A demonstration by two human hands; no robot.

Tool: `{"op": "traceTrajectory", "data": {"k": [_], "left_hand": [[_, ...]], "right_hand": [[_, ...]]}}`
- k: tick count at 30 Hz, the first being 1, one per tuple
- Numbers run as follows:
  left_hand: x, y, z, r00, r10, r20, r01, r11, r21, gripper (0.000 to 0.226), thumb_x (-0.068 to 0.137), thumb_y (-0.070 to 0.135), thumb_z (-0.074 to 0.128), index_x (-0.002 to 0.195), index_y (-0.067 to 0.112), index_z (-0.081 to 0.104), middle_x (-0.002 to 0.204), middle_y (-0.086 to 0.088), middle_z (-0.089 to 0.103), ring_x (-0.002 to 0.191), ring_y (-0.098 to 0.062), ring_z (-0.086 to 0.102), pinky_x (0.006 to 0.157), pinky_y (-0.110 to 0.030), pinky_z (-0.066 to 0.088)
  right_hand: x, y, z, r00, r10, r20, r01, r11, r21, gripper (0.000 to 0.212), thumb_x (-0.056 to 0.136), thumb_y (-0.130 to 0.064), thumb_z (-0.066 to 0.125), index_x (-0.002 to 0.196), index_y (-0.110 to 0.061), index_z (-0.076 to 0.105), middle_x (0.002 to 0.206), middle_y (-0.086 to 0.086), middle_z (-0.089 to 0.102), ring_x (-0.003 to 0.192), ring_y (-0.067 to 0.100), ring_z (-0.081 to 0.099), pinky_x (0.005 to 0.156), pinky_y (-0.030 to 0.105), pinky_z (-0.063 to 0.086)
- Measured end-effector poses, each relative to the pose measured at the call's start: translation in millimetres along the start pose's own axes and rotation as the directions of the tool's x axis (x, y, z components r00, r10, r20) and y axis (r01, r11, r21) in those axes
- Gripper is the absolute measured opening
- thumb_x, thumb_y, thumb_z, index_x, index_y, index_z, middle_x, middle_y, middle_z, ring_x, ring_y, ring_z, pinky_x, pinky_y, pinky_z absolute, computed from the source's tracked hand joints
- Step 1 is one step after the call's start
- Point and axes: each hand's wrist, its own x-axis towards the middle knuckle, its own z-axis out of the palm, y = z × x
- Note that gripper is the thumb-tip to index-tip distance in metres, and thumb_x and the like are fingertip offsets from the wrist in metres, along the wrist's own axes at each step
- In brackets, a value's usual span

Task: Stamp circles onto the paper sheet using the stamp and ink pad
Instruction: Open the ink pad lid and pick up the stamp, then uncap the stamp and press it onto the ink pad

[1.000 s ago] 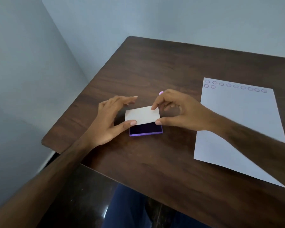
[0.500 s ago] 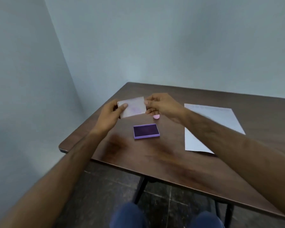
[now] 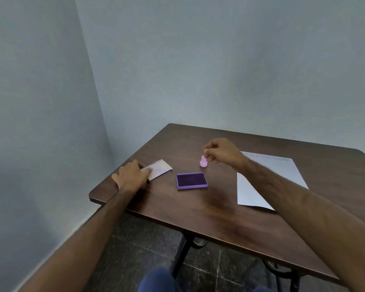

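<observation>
Purple ink pad (image 3: pixel 191 180) lies open near the desk's (image 3: pixel 198 216) middle, long axis running left to right, just in front of the pink stamp (image 3: pixel 203 161). The right hand (image 3: pixel 221 151) pinches the stamp's top between its fingers (image 3: pixel 207 153), the stamp upright, base at or just above the desk. The paper sheet (image 3: pixel 268 180) lies toward the right edge, faint circles along its far edge. The left hand (image 3: pixel 132 175) rests flat on the white lid (image 3: pixel 159 169) near the left edge. Open desk surrounds the pad; the right hand is nearer.
</observation>
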Motion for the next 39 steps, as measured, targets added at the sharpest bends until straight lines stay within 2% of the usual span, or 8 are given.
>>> {"op": "traceTrajectory", "data": {"k": [3,8,12,16,20,25,32,39], "left_hand": [[5,-4,5,0.999,0.040,-0.017,-0.039,0.998,0.056,0.030,0.082,0.052,0.054,0.097,0.029,0.067,0.106,0.000,0.066,0.111,-0.025,0.056,0.095,-0.047,0.031],[4,-1,11,0.988,0.140,-0.059,-0.136,0.989,0.066,0.027,0.089,0.042,0.056,0.108,0.023,0.062,0.123,-0.004,0.053,0.120,-0.026,0.049,0.102,-0.050,0.028],[1,15,13,0.928,0.354,-0.117,-0.355,0.935,0.010,0.016,0.094,0.035,0.055,0.107,0.027,0.060,0.118,0.002,0.053,0.117,-0.021,0.049,0.093,-0.042,0.024],[-7,38,22,0.864,0.498,-0.069,-0.502,0.864,-0.043,0.010,0.095,0.031,0.055,0.104,0.032,0.059,0.110,0.011,0.054,0.108,-0.012,0.049,0.087,-0.035,0.020],[-12,58,30,0.825,0.558,-0.089,-0.565,0.808,-0.169,0.007,0.098,0.032,0.053,0.103,0.035,0.056,0.106,0.017,0.059,0.100,-0.004,0.053,0.089,-0.033,0.023],[-11,67,38,0.759,0.644,-0.092,-0.648,0.738,-0.189,0.024,0.099,0.046,0.049,0.122,0.039,0.054,0.110,0.021,0.061,0.102,0.002,0.054,0.095,-0.032,0.026],[-12,68,41,0.609,0.785,-0.115,-0.793,0.605,-0.068,0.033,0.092,0.043,0.064,0.123,0.033,0.061,0.112,0.016,0.067,0.104,-0.007,0.057,0.087,-0.040,0.035],[-8,64,40,0.651,0.726,-0.221,-0.759,0.622,-0.193,0.031,0.084,0.054,0.062,0.107,0.034,0.068,0.094,0.033,0.056,0.089,0.011,0.051,0.085,-0.025,0.030]], "right_hand": [[14,14,5,0.997,-0.040,-0.065,0.028,0.984,-0.176,0.012,0.087,-0.014,0.067,0.097,-0.010,0.070,0.093,-0.001,0.069,0.087,0.018,0.067,0.078,0.032,0.057],[34,31,16,0.998,-0.028,-0.048,0.013,0.960,-0.281,0.027,0.086,-0.023,0.070,0.109,-0.010,0.067,0.106,0.004,0.065,0.093,0.017,0.058,0.077,0.028,0.046],[42,34,28,0.997,-0.046,0.069,0.066,0.940,-0.336,0.031,0.088,-0.029,0.069,0.115,-0.014,0.068,0.113,0.004,0.063,0.099,0.017,0.057,0.079,0.028,0.044],[44,38,37,0.998,-0.036,0.058,0.055,0.934,-0.353,0.014,0.090,-0.022,0.069,0.095,-0.009,0.070,0.096,0.005,0.068,0.088,0.019,0.060,0.064,0.022,0.041],[36,44,27,1.000,0.004,0.012,-0.002,0.986,-0.165,0.017,0.086,-0.027,0.075,0.088,-0.011,0.068,0.088,0.002,0.068,0.080,0.016,0.062,0.060,0.020,0.044],[11,44,26,0.993,0.020,0.112,-0.075,0.857,0.510,0.021,0.086,-0.012,0.076,0.107,-0.007,0.072,0.102,0.015,0.076,0.097,0.027,0.075,0.088,0.036,0.061],[-1,40,44,0.980,-0.135,0.144,0.043,0.856,0.515,0.026,0.084,-0.013,0.077,0.109,-0.007,0.071,0.105,0.006,0.078,0.098,0.022,0.074,0.086,0.031,0.060],[7,39,45,0.977,-0.169,0.127,0.088,0.874,0.478,0.024,0.083,-0.011,0.078,0.106,-0.007,0.072,0.105,0.008,0.077,0.099,0.024,0.074,0.091,0.040,0.059]]}}
